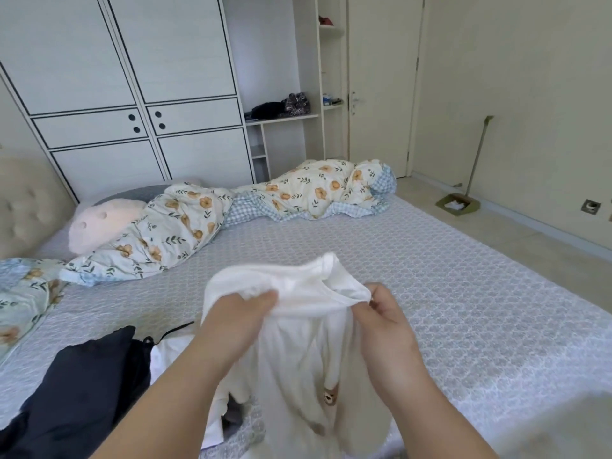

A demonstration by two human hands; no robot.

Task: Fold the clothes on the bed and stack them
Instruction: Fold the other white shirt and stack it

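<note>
Fingers of both hands closed on white garment [308, 342], pinching its upper edge. Left hand [236, 321] bunches cloth at one side; right hand [385, 318] grips the neckline fold at the other. Garment held up over near part of bed [463, 293], hanging down between forearms; small bear motif low on its front. Dark navy clothes [82, 385] heaped on the sheet to the left, near bed edge. Floral duvet [185, 223] rumpled along far side, pink pillow [102, 223] beside it.

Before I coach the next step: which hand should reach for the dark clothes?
Left. The left hand is nearer the dark clothes; the right hand would cross the white shirt.
</note>
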